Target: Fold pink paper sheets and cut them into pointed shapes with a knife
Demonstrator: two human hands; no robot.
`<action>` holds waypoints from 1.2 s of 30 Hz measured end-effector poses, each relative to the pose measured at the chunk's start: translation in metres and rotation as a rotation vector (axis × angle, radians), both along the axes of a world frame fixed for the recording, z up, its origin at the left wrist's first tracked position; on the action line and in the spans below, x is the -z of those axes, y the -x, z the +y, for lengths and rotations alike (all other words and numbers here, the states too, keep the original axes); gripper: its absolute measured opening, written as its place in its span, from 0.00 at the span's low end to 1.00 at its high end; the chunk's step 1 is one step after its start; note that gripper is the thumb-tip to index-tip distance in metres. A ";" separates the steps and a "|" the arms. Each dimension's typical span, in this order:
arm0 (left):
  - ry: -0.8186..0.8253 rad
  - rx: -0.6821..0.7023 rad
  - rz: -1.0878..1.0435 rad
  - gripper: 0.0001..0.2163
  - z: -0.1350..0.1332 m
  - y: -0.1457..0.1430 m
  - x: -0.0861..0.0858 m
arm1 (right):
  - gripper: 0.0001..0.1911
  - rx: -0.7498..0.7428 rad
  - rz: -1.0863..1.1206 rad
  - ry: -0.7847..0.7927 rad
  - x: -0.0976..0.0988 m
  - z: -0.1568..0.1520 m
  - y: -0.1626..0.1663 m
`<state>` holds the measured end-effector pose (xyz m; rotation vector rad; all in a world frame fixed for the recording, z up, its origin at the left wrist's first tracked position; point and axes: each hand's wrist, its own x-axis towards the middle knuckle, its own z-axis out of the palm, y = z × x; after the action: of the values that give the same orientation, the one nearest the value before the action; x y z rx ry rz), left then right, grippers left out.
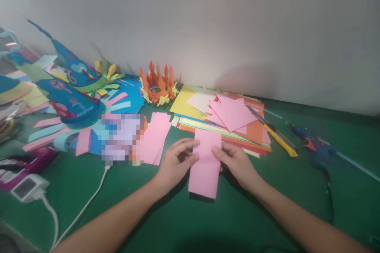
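Observation:
A pink paper strip [205,170] lies lengthwise on the green table [243,213] in front of me. My left hand [175,163] pinches its left edge near the top, fingers curled. My right hand [237,163] grips the right edge at the same height, fingertips on the paper. Both hands hold the strip slightly off the table at its upper half.
A stack of coloured paper sheets [228,120] lies behind, with a yellow utility knife [279,136] and a blue glue gun [316,148] to its right. More pink strips [156,136], an orange paper crown [157,85], blue paper crafts [71,95], a white adapter with cable [29,187] at left.

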<state>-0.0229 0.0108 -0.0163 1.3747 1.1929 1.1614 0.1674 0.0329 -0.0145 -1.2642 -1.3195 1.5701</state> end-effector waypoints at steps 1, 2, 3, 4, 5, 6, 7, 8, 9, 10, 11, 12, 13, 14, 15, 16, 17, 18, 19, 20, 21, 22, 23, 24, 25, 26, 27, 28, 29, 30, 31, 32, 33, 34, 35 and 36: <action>0.010 0.001 -0.011 0.15 0.000 0.000 0.001 | 0.21 -0.004 -0.009 -0.002 0.000 0.000 0.000; 0.021 0.001 -0.022 0.15 0.000 0.000 0.001 | 0.21 -0.006 -0.018 -0.005 0.000 0.000 -0.001; 0.031 0.002 -0.030 0.16 0.000 0.000 0.001 | 0.21 -0.007 -0.025 -0.008 0.000 0.001 -0.001; 0.038 0.002 -0.034 0.16 0.000 0.000 0.002 | 0.21 -0.008 -0.032 -0.010 0.000 0.001 -0.001; 0.044 0.001 -0.035 0.16 0.000 0.000 0.002 | 0.21 -0.010 -0.036 -0.011 0.000 0.001 -0.002; 0.047 0.000 -0.033 0.16 0.000 0.000 0.002 | 0.21 -0.011 -0.038 -0.011 0.000 0.001 -0.002; 0.048 0.000 -0.030 0.16 0.000 0.000 0.002 | 0.21 -0.013 -0.037 -0.010 0.000 0.001 -0.002; 0.046 0.001 -0.026 0.16 0.000 0.000 0.001 | 0.21 -0.016 -0.033 -0.009 -0.001 0.000 -0.001; 0.041 0.003 -0.019 0.16 0.000 0.000 0.001 | 0.21 -0.020 -0.023 -0.007 -0.001 0.000 -0.001; 0.035 0.006 -0.011 0.16 0.000 0.000 0.000 | 0.21 -0.023 -0.011 -0.007 -0.002 0.000 -0.001; 0.028 0.009 -0.001 0.16 0.000 0.001 -0.001 | 0.22 -0.024 0.001 -0.006 -0.003 0.000 -0.001; 0.023 0.015 0.010 0.16 0.000 0.001 -0.001 | 0.22 -0.023 0.011 -0.004 -0.004 -0.001 -0.001; 0.018 0.022 0.020 0.16 0.000 0.001 -0.002 | 0.22 -0.020 0.019 -0.001 -0.004 -0.001 -0.001; 0.015 0.030 0.029 0.16 0.000 0.002 -0.002 | 0.22 -0.013 0.024 0.000 -0.004 -0.001 -0.001; 0.013 0.037 0.035 0.17 0.000 0.002 -0.003 | 0.23 -0.007 0.027 0.001 -0.003 0.000 -0.001; 0.011 0.045 0.038 0.17 0.000 0.002 -0.003 | 0.23 -0.001 0.027 0.000 -0.003 0.000 -0.002; 0.012 0.053 0.038 0.17 0.000 0.002 -0.003 | 0.23 0.005 0.025 -0.006 -0.002 0.000 -0.002; 0.013 0.061 0.035 0.18 -0.001 0.002 -0.002 | 0.23 0.008 0.017 -0.018 -0.002 0.000 -0.003; 0.014 0.067 0.033 0.18 -0.001 0.002 -0.002 | 0.23 0.009 -0.001 -0.034 -0.001 0.000 -0.003; 0.015 0.071 0.032 0.19 -0.002 0.002 -0.001 | 0.23 0.009 -0.025 -0.054 -0.001 0.000 -0.003; 0.016 0.073 0.032 0.19 -0.002 0.002 0.000 | 0.23 0.007 -0.054 -0.077 -0.001 0.000 -0.003; 0.018 0.072 0.032 0.20 -0.002 0.001 0.001 | 0.24 0.002 -0.086 -0.099 -0.001 0.000 -0.004; 0.021 0.070 0.032 0.20 -0.002 0.001 0.002 | 0.24 -0.008 -0.117 -0.117 -0.001 0.000 -0.004; 0.024 0.067 0.032 0.20 -0.002 0.001 0.003 | 0.25 -0.016 -0.147 -0.134 0.000 0.000 -0.004; 0.027 0.064 0.038 0.21 -0.002 0.002 0.003 | 0.25 -0.020 -0.180 -0.156 0.001 0.000 -0.004; 0.027 0.058 0.053 0.21 -0.001 0.002 0.003 | 0.24 -0.019 -0.219 -0.188 0.002 0.000 -0.005; 0.021 0.049 0.079 0.21 0.000 0.003 0.003 | 0.22 -0.010 -0.261 -0.235 0.004 0.000 -0.005; 0.009 0.037 0.117 0.21 0.002 0.005 0.003 | 0.18 0.012 -0.308 -0.301 0.005 0.000 -0.006; -0.008 0.026 0.163 0.21 0.004 0.007 0.003 | 0.15 0.039 -0.361 -0.387 0.007 0.000 -0.007; -0.029 0.014 0.211 0.21 0.006 0.010 0.003 | 0.15 0.067 -0.416 -0.490 0.007 0.000 -0.008; -0.050 0.006 0.257 0.21 0.008 0.013 0.003 | 0.17 0.077 -0.467 -0.600 0.007 0.000 -0.009; -0.070 0.005 0.295 0.20 0.010 0.015 0.003 | 0.17 0.053 -0.506 -0.710 0.007 0.000 -0.009; -0.086 0.008 0.328 0.20 0.011 0.017 0.004 | 0.15 -0.015 -0.533 -0.811 0.006 -0.001 -0.009; -0.102 0.017 0.354 0.20 0.013 0.019 0.005 | 0.12 -0.122 -0.545 -0.895 0.004 -0.001 -0.009; -0.116 0.028 0.376 0.21 0.013 0.021 0.006 | 0.11 -0.251 -0.544 -0.957 0.003 -0.001 -0.008; -0.128 0.039 0.393 0.21 0.014 0.022 0.006 | 0.12 -0.381 -0.541 -0.998 0.002 -0.001 -0.007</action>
<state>-0.0447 0.0249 -0.0227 1.7734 1.3735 0.9800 0.1747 0.0319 -0.0165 -0.8012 -2.3708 0.5396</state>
